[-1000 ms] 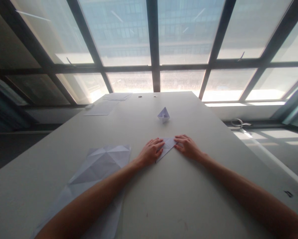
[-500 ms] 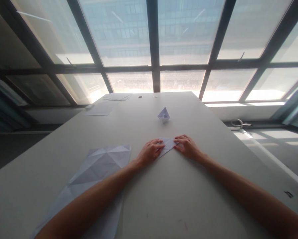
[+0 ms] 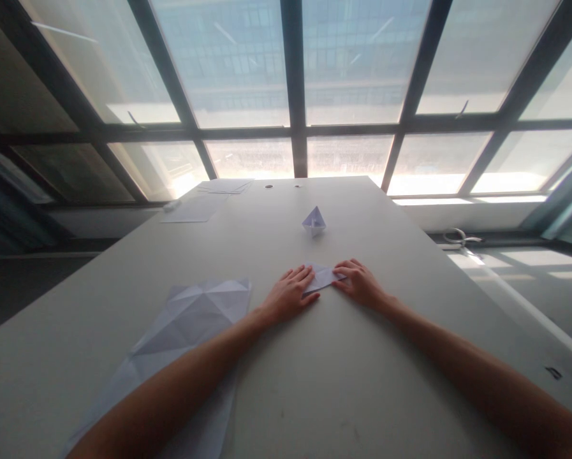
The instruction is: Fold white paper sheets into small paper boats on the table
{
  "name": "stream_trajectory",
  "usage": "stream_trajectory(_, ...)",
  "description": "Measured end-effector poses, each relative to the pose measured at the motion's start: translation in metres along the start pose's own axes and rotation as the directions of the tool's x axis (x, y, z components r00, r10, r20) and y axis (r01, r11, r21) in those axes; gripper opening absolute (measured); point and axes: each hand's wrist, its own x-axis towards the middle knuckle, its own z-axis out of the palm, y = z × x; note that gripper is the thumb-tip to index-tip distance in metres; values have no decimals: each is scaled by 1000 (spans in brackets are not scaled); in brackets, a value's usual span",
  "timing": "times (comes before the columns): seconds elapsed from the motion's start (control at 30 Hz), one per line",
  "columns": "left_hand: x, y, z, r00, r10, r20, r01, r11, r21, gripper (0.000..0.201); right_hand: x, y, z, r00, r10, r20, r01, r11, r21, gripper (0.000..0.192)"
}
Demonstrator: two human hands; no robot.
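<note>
A small piece of folded white paper [image 3: 322, 278] lies on the table between my two hands. My left hand [image 3: 291, 293] rests flat over its left part, fingers stretched out and thumb spread toward me. At the right corner my right hand [image 3: 357, 282] pinches the paper between thumb and fingers. Part of the paper is hidden under the left fingers. Just beyond stands a folded paper boat [image 3: 314, 222] with a pointed top. Under my left forearm spreads a large creased sheet of paper [image 3: 190, 319].
The white table [image 3: 324, 382] runs away from me toward large windows. Flat white sheets [image 3: 192, 209] lie at its far left. Off the right side, a pale cable [image 3: 455, 237] loops near the window base. A small dark object [image 3: 553, 372] sits at the right.
My left hand has flattened out, its thumb moving toward me off the paper. The folded paper's near edge now looks less slanted. My right hand stays at the right corner.
</note>
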Motion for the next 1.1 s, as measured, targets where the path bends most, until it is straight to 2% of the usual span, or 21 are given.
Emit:
stream_trajectory(0.47, -3, 14, -8, 988, -129, -86, 138, 984, 113, 64, -2, -4, 0, 1000, -12, -2, 12, 1000, 27, 23)
stream_trajectory(0.83, 0, 10, -15, 986, -132, -103, 143, 983, 111, 55, -1, -2, 3, 999, -4, -36, 8, 995, 97, 23)
stream_trajectory(1.1, 0, 13, -5, 987, -96, -132, 123, 969, 214, 46, 0, -5, 8, 998, 4, -66, 11, 973, 232, 22)
